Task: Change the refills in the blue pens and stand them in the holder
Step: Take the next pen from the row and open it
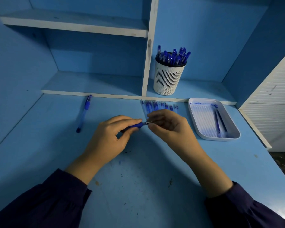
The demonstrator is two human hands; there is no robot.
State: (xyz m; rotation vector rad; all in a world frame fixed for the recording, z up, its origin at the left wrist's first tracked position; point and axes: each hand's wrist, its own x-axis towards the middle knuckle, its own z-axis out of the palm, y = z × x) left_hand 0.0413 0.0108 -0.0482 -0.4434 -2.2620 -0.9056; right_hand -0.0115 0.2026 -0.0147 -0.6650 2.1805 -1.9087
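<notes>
Being held just above the middle of the blue desk (pixel 138 178), a blue pen (pixel 136 125) is gripped by the left hand (pixel 109 137), whose fingers are curled round its barrel. Its metal tip (pixel 148 123) is pinched between the thumb and fingertips of the right hand (pixel 168 125). A row of refills (pixel 158 105) is laid on the desk just behind the right hand. A white slotted holder (pixel 169 78), filled with capped blue pens (pixel 173 56), is set upright on the low shelf beyond them. Two dark refills (pixel 220 122) are seen in an ink-stained white tray (pixel 202 117) to the right. Another blue pen (pixel 84 112) is left lying on the desk, well apart to the left.
</notes>
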